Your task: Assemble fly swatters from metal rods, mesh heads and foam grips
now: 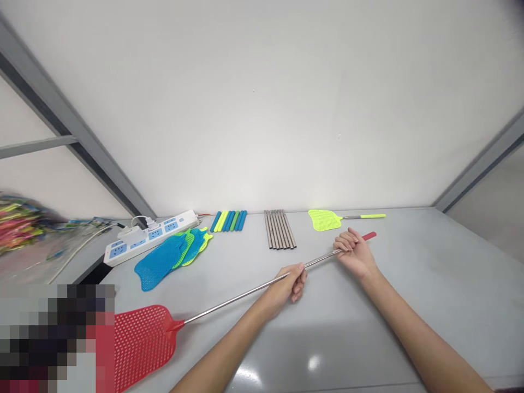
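Note:
A red fly swatter [145, 341] with a long, extended metal rod slants across the front of the table, its mesh head at lower left and partly covered by a blurred patch. My left hand [291, 281] is closed around the middle of the rod. Farther right, my right hand [354, 252] grips the rod's far end by the red handle, whose tip sticks out past the palm. Behind my right hand lies a yellow-green fly swatter [325, 219] with its rod short.
Several metal rods [280, 229] lie side by side near the wall. Left of them are blue, yellow and green handle grips [229, 221]. Blue and green swatter heads [159, 261] overlap beside a white power strip [151, 238] with plugs. Colourful packets [20, 224] lie at far left.

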